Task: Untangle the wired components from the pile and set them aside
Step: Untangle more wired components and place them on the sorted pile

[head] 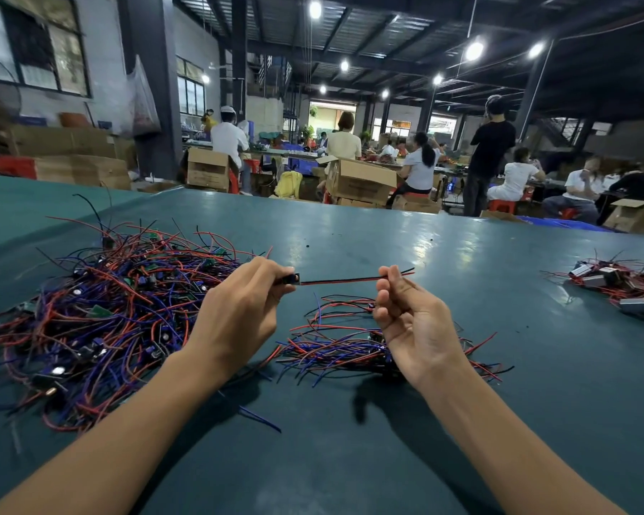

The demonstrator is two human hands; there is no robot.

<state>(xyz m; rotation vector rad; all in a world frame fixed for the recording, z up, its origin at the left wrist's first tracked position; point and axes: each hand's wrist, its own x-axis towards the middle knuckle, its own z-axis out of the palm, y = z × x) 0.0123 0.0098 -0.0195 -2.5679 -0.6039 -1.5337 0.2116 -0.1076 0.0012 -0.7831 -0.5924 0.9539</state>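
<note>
1. The left hand (238,314) is raised over the right edge of the big pile. Its fingers are curled, and its thumb and fingertips pinch the small black body of one wired component (290,279).
2. From that black body a red and black wire pair (335,280) runs rightward to the right hand, nearly straight and level, clear of the table.
3. The right hand (409,321) is turned palm toward the camera with its fingers curled in. It pinches the wire pair close to its free ends, which poke out a little past the fingers to the right.
4. Neither hand is spread. Each grips one end of the same component, and the wire between them looks taut.
5. The big pile (101,310) lies on the left of the table: red, blue and black wires tangled together, with small black parts and green boards among them.
6. A smaller bundle (343,347) of red, blue and black wires lies on the table beneath the right hand, apart from the big pile.
7. A third group (618,288) — red and black wires with boxy grey and black parts — lies at the far right, well apart from both hands.
8. One loose blue wire (261,418) lies on the green table (350,459), nearer the camera than the hands.
9. Beyond the table's far edge, people (421,169) sit at benches among cardboard boxes (361,180) — one stands.
</note>
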